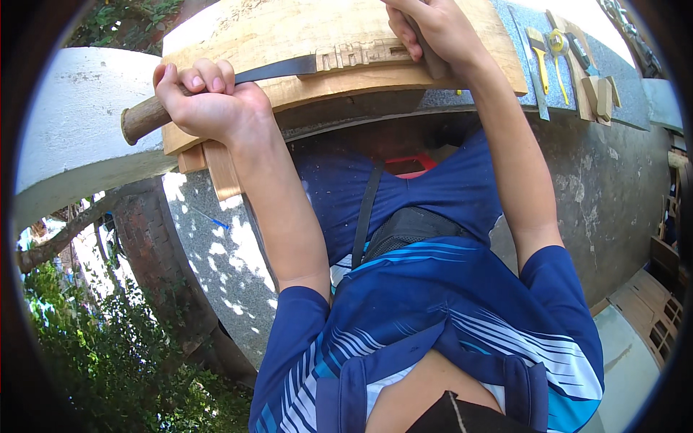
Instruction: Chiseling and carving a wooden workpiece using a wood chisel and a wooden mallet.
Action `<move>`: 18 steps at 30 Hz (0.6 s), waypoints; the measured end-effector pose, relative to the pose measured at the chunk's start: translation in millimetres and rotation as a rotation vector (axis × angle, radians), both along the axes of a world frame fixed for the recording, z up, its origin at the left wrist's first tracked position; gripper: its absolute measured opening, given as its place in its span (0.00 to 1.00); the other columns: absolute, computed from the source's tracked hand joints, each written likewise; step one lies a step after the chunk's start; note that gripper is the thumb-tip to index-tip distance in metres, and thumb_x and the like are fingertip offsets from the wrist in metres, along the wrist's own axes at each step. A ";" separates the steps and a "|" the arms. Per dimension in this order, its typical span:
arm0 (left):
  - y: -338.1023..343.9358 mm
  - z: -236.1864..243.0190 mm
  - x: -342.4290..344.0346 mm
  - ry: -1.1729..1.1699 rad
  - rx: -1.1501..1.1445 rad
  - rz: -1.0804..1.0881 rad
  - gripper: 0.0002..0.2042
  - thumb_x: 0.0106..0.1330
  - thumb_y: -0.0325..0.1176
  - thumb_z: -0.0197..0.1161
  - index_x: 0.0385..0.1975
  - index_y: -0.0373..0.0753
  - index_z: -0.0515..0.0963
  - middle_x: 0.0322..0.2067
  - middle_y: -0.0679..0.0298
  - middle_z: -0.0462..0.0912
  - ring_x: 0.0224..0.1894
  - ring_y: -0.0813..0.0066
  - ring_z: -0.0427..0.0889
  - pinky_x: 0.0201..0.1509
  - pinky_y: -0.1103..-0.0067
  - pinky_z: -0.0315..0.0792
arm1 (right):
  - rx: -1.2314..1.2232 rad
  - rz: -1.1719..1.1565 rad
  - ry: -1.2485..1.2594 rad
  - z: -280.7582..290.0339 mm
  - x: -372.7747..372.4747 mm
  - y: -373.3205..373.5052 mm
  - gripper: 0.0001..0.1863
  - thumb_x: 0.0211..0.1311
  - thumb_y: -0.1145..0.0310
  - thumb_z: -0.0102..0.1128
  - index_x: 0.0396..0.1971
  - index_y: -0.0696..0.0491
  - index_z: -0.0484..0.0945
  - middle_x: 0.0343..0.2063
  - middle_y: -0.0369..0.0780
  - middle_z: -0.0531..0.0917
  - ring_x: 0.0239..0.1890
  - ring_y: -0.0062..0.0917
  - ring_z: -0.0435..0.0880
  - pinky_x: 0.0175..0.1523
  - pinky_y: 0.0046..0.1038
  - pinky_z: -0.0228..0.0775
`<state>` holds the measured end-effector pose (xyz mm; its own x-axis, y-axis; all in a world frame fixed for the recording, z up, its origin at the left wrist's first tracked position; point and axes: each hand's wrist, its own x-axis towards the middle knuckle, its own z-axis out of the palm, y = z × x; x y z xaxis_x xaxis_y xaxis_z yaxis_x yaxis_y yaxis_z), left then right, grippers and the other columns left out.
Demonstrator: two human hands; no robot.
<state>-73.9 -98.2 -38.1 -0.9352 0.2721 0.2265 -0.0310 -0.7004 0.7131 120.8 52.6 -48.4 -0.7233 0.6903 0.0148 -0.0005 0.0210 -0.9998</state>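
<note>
My left hand point(216, 101) is closed round the wooden handle of a chisel point(285, 68), at the left end of a thick pale board point(317, 23). The chisel's dark flat blade lies low across the board, its wide end against a row of carved notches point(357, 55) along the near edge. My right hand point(440, 25) is at the upper right of the board, past the notches. It is closed on a brownish wooden piece point(427, 52); its kind is unclear, and the fingers partly cover it.
Right of the board, a grey-blue slab holds a long metal blade point(529, 61), a yellow-handled brush point(539, 59), a tape measure point(557, 42) and small wood blocks point(600, 97). Wooden strips point(221, 171) jut out under the board's left end. A blue pen-like item point(219, 223) lies on the grey ledge.
</note>
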 end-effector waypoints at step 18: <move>21.7 27.0 41.7 0.480 -0.111 -0.059 0.11 0.66 0.19 0.57 0.48 0.28 0.76 0.15 0.71 0.65 0.14 0.87 0.61 0.18 0.83 0.55 | 0.418 0.083 -0.051 100.0 21.9 -22.5 0.31 0.80 0.40 0.42 0.23 0.50 0.71 0.10 0.28 0.67 0.09 0.12 0.65 0.14 0.19 0.56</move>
<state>-32.2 -76.5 -11.1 -0.7146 0.3678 0.5950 0.2824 -0.6265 0.7265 142.7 30.2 51.6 -0.7832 0.5721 0.2437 0.0302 0.4265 -0.9040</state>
